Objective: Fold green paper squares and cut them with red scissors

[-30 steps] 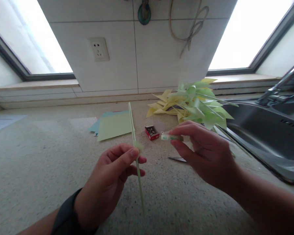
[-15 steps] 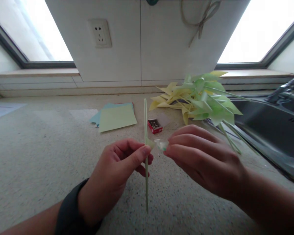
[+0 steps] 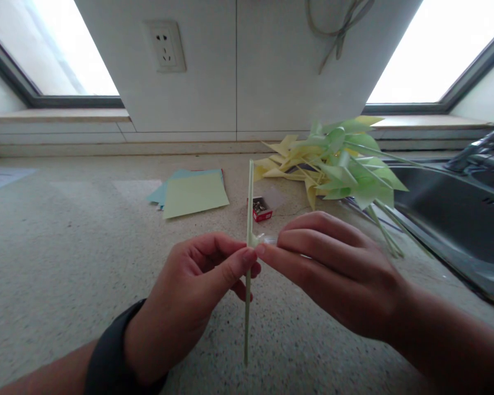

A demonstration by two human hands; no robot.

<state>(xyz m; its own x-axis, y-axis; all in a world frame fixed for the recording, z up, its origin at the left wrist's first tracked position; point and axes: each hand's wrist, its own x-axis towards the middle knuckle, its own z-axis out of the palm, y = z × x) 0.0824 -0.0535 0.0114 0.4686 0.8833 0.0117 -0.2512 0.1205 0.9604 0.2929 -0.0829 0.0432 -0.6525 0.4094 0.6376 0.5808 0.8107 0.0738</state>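
Note:
My left hand (image 3: 189, 296) pinches a thin pale green stick (image 3: 249, 197) and holds it upright above the speckled counter (image 3: 66, 258). My right hand (image 3: 333, 269) is closed on a small clear and green piece (image 3: 267, 239), pressing it against the stick just above my left thumb. The fingertips of both hands touch at the stick. A dark band sits on my left wrist.
A pile of green and yellow paper pinwheels (image 3: 337, 164) lies at the back right beside a steel sink (image 3: 456, 219) with a tap. A small red box of pins (image 3: 260, 209) and a stack of coloured paper sheets (image 3: 193, 195) lie behind the hands. A wall socket (image 3: 165, 46) is above.
My right hand has moved left and brought the small piece up against the stick. The stick has turned more upright and shifted slightly right.

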